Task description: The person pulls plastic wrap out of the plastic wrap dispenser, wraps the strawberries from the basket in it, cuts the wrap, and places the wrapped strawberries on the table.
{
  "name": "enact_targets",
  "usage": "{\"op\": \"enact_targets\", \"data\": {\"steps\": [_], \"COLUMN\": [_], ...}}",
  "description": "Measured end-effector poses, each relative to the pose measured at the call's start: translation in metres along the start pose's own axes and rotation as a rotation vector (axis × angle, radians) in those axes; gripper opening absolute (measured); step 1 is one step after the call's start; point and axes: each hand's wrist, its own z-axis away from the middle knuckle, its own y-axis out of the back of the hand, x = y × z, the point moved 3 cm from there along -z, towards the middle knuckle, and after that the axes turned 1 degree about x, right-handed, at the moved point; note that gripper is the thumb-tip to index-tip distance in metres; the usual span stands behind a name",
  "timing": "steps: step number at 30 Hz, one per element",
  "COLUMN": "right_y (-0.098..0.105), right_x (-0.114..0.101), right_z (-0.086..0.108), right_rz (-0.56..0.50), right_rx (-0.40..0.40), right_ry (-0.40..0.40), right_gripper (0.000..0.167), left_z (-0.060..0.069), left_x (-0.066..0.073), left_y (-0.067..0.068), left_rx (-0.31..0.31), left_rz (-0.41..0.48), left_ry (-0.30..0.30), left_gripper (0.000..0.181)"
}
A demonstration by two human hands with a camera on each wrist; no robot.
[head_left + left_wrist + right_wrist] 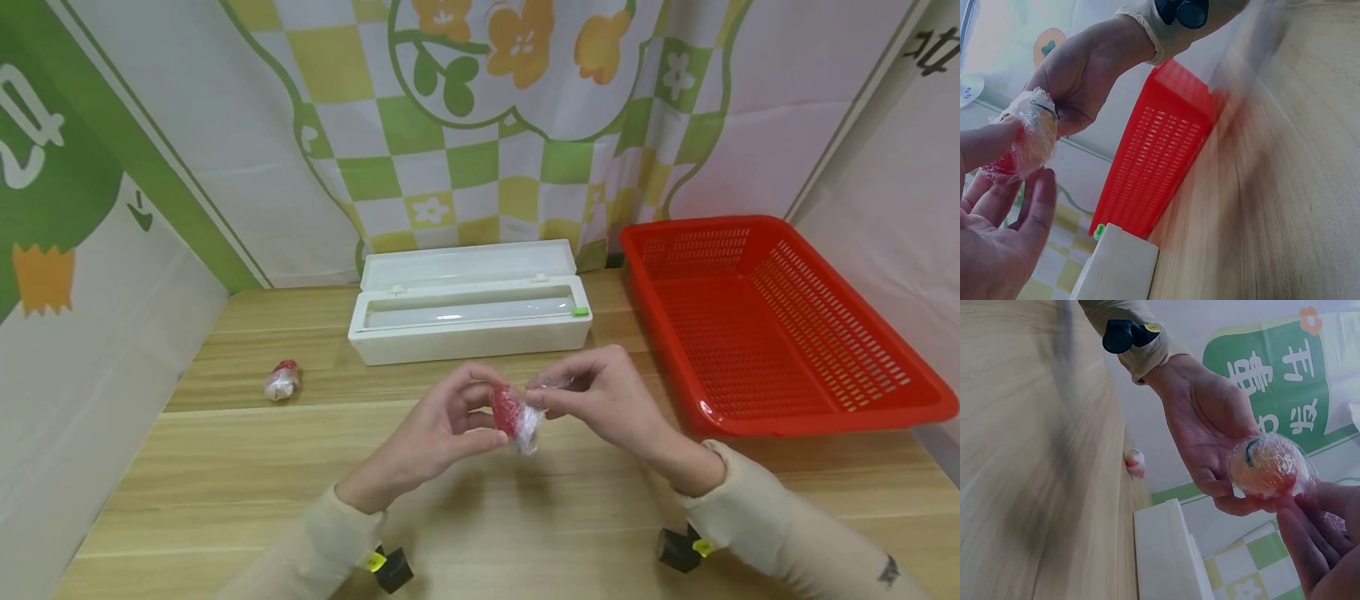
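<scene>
A small red-and-pale rounded piece (507, 410), wrapped in clear cling film, is held above the middle of the table. My left hand (442, 429) grips its red side between thumb and fingers. From the other side my right hand (611, 404) pinches the film (527, 427) between thumb and fingertips. In the right wrist view the wrapped piece (1269, 464) shows a dark line under the crinkled plastic; its exact kind I cannot tell. A similar film-wrapped red-and-white piece (282, 381) lies on the table at the left.
Behind the hands stands a white cling film box (472, 343), lid up, a roll inside and a green slider (580, 312) at its right. A red perforated basket (671, 333) sits at the right. A patterned curtain (472, 167) hangs along the back of the wooden table (225, 492).
</scene>
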Motion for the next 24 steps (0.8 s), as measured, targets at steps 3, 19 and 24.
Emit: {"op": "enact_targets", "data": {"steps": [3, 19, 24], "right_y": [-0.001, -0.009, -0.011], "right_x": [0.000, -0.011, -0.011], "right_z": [0.001, 0.008, 0.008], "right_rz": [0.017, 0.234, 0.234], "right_rx": [0.039, 0.292, 0.277], "right_ry": [0.023, 0.405, 0.419], "right_gripper": [0.009, 0.008, 0.008], "left_z": [-0.001, -0.008, -0.007], "left_x": [-0.001, 0.002, 0.003], "left_y": [-0.001, -0.017, -0.017], "left_rx": [0.010, 0.213, 0.232], "left_rz": [0.003, -0.017, -0.067], "left_ry": [-0.003, -0.009, -0.036], "left_gripper": [0.046, 0.046, 0.047]}}
